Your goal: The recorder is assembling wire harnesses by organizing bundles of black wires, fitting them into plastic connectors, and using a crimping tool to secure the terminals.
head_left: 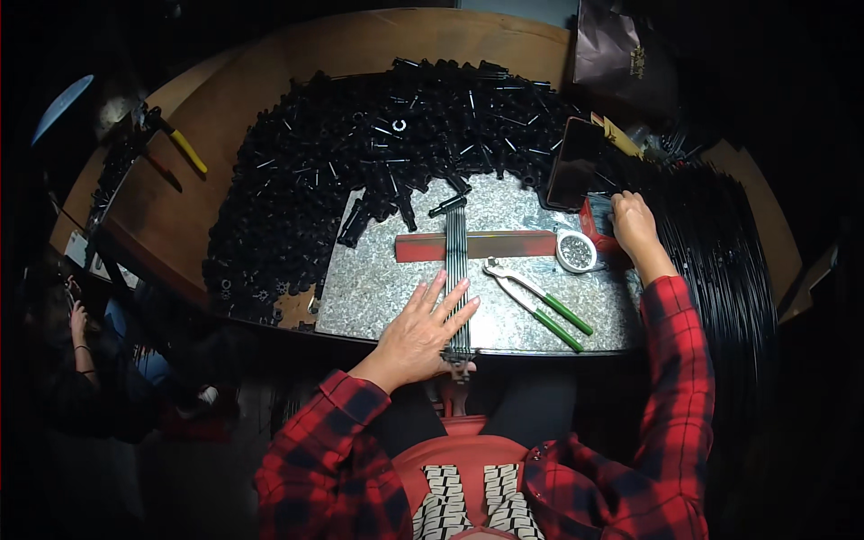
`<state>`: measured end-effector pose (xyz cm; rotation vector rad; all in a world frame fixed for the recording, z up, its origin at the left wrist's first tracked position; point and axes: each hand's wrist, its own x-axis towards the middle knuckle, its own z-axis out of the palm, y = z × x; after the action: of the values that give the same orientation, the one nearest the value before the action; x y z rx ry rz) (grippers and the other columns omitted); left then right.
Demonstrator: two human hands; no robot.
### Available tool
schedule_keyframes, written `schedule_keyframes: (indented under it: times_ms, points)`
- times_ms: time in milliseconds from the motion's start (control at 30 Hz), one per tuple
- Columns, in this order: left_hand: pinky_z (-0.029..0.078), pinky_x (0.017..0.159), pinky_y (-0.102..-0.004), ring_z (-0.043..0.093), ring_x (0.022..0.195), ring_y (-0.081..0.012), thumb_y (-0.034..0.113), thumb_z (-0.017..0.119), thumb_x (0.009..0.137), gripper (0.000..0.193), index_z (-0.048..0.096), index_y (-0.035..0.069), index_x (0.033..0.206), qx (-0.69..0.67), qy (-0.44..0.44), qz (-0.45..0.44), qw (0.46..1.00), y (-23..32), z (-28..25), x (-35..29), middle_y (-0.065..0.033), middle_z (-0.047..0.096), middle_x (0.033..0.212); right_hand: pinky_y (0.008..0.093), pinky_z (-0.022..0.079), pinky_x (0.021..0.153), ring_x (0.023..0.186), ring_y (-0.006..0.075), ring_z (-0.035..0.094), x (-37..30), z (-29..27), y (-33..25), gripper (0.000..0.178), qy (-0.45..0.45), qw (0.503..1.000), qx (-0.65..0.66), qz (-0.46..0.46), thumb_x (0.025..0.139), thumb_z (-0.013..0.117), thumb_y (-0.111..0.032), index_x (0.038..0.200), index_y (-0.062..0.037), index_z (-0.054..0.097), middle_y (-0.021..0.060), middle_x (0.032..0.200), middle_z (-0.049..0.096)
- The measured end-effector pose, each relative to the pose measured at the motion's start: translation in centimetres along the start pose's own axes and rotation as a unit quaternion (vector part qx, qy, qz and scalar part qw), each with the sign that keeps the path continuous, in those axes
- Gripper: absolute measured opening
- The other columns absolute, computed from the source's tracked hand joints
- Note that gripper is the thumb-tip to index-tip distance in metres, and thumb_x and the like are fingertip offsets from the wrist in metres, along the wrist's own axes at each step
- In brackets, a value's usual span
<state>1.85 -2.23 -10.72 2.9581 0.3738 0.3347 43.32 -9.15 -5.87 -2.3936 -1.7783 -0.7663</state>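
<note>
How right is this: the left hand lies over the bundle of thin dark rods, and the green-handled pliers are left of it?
One thing is wrong: in the head view, the green-handled pliers are right of the bundle of thin dark rods. The left hand does lie over it.

A stone slab [369, 283] is lying at the front of the desk [405, 30], a heap of tubular parts [297, 180] spreading behind and left of it. On the slab, a rod bundle [457, 270] is crossing over a bar [513, 246]. Right of the bundle, pincers [567, 315] are lying before a round dish [577, 268]; a smartphone [574, 162] is standing behind the dish, long strands [720, 261] stretching farther right.
</note>
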Motion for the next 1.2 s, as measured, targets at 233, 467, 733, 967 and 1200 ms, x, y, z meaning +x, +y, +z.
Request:
schedule_keyframes:
  times_ms: [233,467,733,967,1200]
  points:
    - [0.024,0.111,-0.0522,0.024,0.138,-0.0426,0.061,0.069,0.069,0.096,0.034,0.011,0.144,0.006,0.006,-0.010,1.000,0.2,-0.1,-0.1,-0.0169,0.029,0.149,0.0414,0.049,0.069,0.082,0.0353,0.060,1.9,-3.9,-8.3,0.016,0.123,0.963,0.217,-0.106,0.075,0.058,0.003,0.090,-0.0040,0.056,0.0154,0.083,0.059]
    - [0.024,0.111,-0.0525,0.026,0.137,-0.0423,0.051,0.074,0.069,0.093,0.035,0.010,0.143,0.021,-0.006,-0.005,1.000,0.7,-0.6,0.4,-0.0165,0.028,0.149,0.0370,0.050,0.071,0.086,0.0278,0.060,2.8,-1.6,-15.8,0.030,0.039,0.946,0.235,-0.221,0.078,0.053,-0.004,0.106,-0.0079,0.064,0.0098,0.086,0.057]
    - [0.024,0.111,-0.0528,0.025,0.137,-0.0419,0.051,0.073,0.067,0.098,0.032,0.006,0.144,0.011,-0.006,-0.003,1.000,0.5,-0.3,0.2,-0.0157,0.027,0.150,0.0351,0.054,0.069,0.085,0.0259,0.063,2.5,-1.5,-16.8,0.026,0.038,0.962,0.163,-0.218,0.081,0.055,-0.012,0.104,-0.0085,0.065,0.0104,0.087,0.059]
    - [0.023,0.111,-0.0530,0.023,0.138,-0.0423,0.050,0.073,0.067,0.100,0.030,0.003,0.144,0.012,-0.003,0.001,1.000,0.3,-0.3,0.3,-0.0141,0.026,0.152,0.0348,0.054,0.067,0.084,0.0255,0.063,2.5,-0.7,-16.8,0.022,0.055,0.964,0.163,-0.205,0.081,0.054,-0.012,0.100,-0.0081,0.066,0.0102,0.086,0.059]
    - [0.024,0.111,-0.0523,0.024,0.138,-0.0420,0.044,0.070,0.072,0.092,0.031,0.004,0.144,0.016,-0.014,-0.003,1.000,0.6,-0.6,0.4,-0.0131,0.026,0.152,0.0348,0.054,0.068,0.087,0.0249,0.063,2.5,-0.6,-16.8,0.026,0.052,0.962,0.168,-0.209,0.082,0.054,-0.013,0.104,-0.0091,0.067,0.0100,0.089,0.059]
